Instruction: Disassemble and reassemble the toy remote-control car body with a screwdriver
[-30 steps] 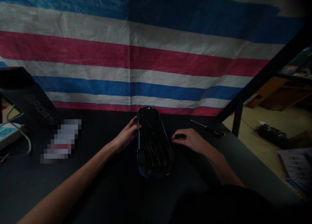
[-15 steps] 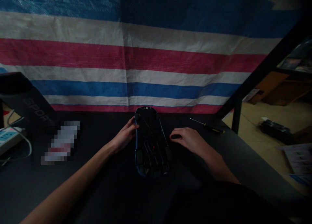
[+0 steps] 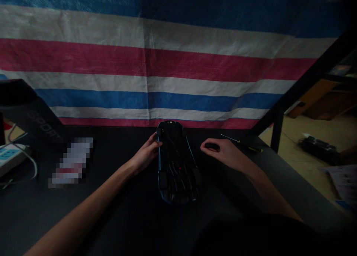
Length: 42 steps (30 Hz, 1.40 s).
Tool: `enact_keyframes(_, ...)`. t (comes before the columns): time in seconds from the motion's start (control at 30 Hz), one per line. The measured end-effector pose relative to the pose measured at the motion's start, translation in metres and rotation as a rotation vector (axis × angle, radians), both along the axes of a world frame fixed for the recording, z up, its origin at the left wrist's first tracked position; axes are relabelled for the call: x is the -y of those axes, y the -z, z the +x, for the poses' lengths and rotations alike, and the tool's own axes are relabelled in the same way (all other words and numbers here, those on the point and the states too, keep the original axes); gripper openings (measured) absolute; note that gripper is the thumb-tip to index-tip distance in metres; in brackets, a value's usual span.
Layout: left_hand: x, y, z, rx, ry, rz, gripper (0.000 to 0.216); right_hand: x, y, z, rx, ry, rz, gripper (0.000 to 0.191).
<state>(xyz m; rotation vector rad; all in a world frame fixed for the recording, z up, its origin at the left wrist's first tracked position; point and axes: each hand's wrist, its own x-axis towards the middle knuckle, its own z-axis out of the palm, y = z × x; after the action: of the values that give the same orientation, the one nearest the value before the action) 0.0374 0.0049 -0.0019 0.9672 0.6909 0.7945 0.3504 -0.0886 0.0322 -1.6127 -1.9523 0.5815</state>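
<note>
A toy car (image 3: 178, 163) lies upside down on the black table, its dark underside and wheels facing up and a thin blue edge showing along its sides. My left hand (image 3: 147, 150) grips the car's left side near the far end, fingers partly hidden behind it. To the right of the car and apart from it, my right hand (image 3: 223, 152) is closed around a small black piece (image 3: 212, 146); dim light hides what kind of piece it is. Just beyond that hand rests a screwdriver (image 3: 252, 148) with a yellow-and-black handle and a thin metal shaft.
A blurred-out flat object (image 3: 73, 161) lies on the table (image 3: 117, 226) at left, near a white power strip (image 3: 13, 155) with a cable. Behind them leans a dark box marked SPORT (image 3: 41, 122). A striped tarp (image 3: 167, 64) hangs along the table's back edge.
My right hand has moved right, away from the car, with the small black piece in it. My left hand keeps its hold on the car. The whole view has shifted slightly.
</note>
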Motion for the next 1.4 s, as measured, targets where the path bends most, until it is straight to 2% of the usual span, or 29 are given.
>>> enact_keyframes(0.07,0.000,0.002,0.000,0.014,0.006,0.002,0.081,-0.003,-0.021,-0.005,-0.054,-0.039,-0.006,0.034)
enact_keyframes(0.17,0.000,0.003,0.000,0.034,0.001,0.000,0.075,-0.015,-0.052,-0.031,-0.124,-0.197,-0.058,0.035)
enact_keyframes(0.23,-0.001,0.001,-0.001,0.052,-0.003,-0.009,0.072,-0.030,-0.064,-0.055,-0.147,-0.323,-0.102,0.032)
enact_keyframes(0.3,0.000,-0.003,-0.003,0.084,0.015,-0.028,0.068,-0.048,-0.068,-0.079,-0.169,-0.438,-0.139,0.028)
enact_keyframes(0.37,0.000,-0.007,-0.005,0.134,0.056,-0.060,0.062,-0.066,-0.067,-0.096,-0.178,-0.512,-0.191,0.027)
enact_keyframes(0.5,0.000,-0.011,-0.009,0.209,0.092,-0.119,0.056,-0.083,-0.056,-0.109,-0.150,-0.518,-0.240,0.025)
enact_keyframes(0.87,-0.002,-0.006,-0.008,0.198,0.110,-0.092,0.069,-0.078,-0.031,-0.106,-0.274,-0.480,-0.212,0.023)
enact_keyframes(1.13,0.002,-0.012,-0.007,0.177,0.082,-0.106,0.070,-0.075,-0.030,-0.109,-0.267,-0.443,-0.212,0.025)
enact_keyframes(1.4,0.000,-0.008,-0.008,0.170,0.081,-0.088,0.071,-0.070,-0.035,-0.107,-0.226,-0.439,-0.228,0.029)
